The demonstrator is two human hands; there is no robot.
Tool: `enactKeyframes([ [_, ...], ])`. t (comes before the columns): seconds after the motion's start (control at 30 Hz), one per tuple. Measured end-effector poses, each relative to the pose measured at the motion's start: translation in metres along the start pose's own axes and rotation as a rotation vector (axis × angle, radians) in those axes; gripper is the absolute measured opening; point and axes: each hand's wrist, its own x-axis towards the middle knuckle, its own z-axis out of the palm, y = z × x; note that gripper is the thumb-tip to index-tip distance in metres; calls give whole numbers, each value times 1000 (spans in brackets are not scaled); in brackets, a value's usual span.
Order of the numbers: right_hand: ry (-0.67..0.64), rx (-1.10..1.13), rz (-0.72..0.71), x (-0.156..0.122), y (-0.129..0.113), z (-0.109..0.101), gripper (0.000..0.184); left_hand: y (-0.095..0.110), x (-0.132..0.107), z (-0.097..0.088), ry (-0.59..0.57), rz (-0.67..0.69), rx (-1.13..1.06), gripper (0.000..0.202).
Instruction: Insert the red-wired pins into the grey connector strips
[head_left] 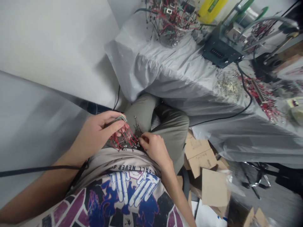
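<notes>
Printed shirt, red wires in left hand, right hand pinching ends

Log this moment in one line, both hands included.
left hand: holds green board | right hand: at red wires | black unit: on covered table

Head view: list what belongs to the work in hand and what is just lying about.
Work in hand:
green-edged piece, held in the left hand
red wires beside it, the right hand at their ends

Apparently just lying about:
cardboard pieces
yellow object
wire tangle on the covered table, though it may be related; I cannot tell
</notes>
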Motion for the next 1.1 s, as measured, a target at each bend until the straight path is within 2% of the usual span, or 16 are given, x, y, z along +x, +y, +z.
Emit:
enactKeyframes([
  [0.13, 263, 187, -82, -15, -1, -14, 23, 1, 0, 1, -158, -44, 28, 37],
  [0.2, 322, 286, -164, -24, -7, -23, 23, 1, 0, 2, -210, -48, 29, 42],
  [0.33, 206, 423, -370, -36, -21, -36, 20, -1, -3, 7, -304, -40, 25, 45],
  [0.5, 154, 425, -444, -32, -27, -39, 16, 4, -11, 12, -351, 19, 72, 43],
  [0.63, 142, 407, -453, -32, -28, -37, 22, 7, -13, 15, -349, 56, 130, 40],
  [0.83, 219, 364, -400, -37, -35, -31, 31, 4, -13, 18, -357, 128, 130, 39],
  [0.97, 252, 462, -349, -36, -32, -29, 28, 5, -15, 16, -373, 69, 42, 39],
  [1.1, 246, 544, -233, -33, -21, -27, 24, 5, -14, 11, -390, -13, -31, 40],
])
